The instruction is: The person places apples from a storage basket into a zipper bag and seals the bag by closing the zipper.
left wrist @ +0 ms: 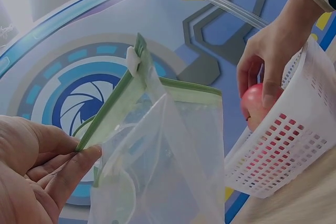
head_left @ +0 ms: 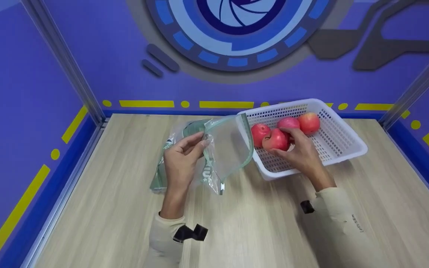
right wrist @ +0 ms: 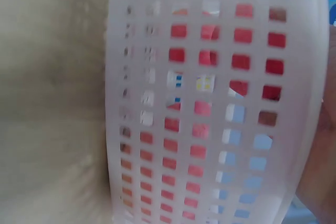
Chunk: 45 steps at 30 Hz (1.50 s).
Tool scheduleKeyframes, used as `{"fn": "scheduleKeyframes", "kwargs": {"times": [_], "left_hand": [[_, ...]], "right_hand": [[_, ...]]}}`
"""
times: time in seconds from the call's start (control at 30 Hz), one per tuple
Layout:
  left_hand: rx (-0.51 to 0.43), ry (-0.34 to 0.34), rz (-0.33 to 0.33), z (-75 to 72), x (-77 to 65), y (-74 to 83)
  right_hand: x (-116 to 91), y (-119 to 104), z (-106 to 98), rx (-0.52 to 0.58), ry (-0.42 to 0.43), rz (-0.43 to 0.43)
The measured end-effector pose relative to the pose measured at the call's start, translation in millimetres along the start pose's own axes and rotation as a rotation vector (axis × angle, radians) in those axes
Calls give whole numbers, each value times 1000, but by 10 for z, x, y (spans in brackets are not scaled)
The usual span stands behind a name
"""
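My left hand point(head_left: 180, 162) pinches the green edge of a clear zip bag point(head_left: 229, 143) between thumb and fingertips. The bag's mouth gapes toward the basket, and in the left wrist view a white slider point(left wrist: 132, 60) sits at one end of its green zip. With curled fingers and thumb, my right hand point(head_left: 304, 152) grips a red apple point(head_left: 276, 140) inside the white perforated basket point(head_left: 274, 174). Several more apples lie around it, among them a yellowish-red apple point(head_left: 308, 123) at the back. In the right wrist view the basket wall point(right wrist: 210, 98) hides most of the hand.
A wooden tabletop point(head_left: 244, 230) lies under everything. Blue printed panels point(head_left: 117, 74) rise at the back and both sides, with metal posts point(head_left: 63, 59) at the corners. The bag's lower part, with green patches, lies on the table left of the basket.
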<state>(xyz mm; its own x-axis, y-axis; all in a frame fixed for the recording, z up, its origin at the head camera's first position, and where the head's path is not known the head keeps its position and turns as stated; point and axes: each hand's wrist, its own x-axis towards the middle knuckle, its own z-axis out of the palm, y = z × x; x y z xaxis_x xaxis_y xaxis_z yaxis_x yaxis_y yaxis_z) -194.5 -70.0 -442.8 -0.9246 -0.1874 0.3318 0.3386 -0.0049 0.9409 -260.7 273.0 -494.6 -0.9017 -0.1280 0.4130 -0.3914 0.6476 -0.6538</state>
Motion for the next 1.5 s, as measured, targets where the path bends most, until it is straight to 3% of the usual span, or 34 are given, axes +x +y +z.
{"fn": "scheduleKeyframes", "kwargs": {"times": [0.37,0.73,0.97,1.3,1.5], "left_hand": [[3,-7,-4,14,-5,-25],[0,-5,-3,14,8,-40],[17,3,-3,10,6,-30],[17,7,-7,9,2,-29],[25,8,9,26,-1,-20]], "right_hand": [[-122,-283,29,113,163,-76],[-227,-647,25,262,260,-170],[-263,-810,140,451,252,-220],[-308,-915,440,425,201,-144],[-326,-926,579,395,190,-166]]}}
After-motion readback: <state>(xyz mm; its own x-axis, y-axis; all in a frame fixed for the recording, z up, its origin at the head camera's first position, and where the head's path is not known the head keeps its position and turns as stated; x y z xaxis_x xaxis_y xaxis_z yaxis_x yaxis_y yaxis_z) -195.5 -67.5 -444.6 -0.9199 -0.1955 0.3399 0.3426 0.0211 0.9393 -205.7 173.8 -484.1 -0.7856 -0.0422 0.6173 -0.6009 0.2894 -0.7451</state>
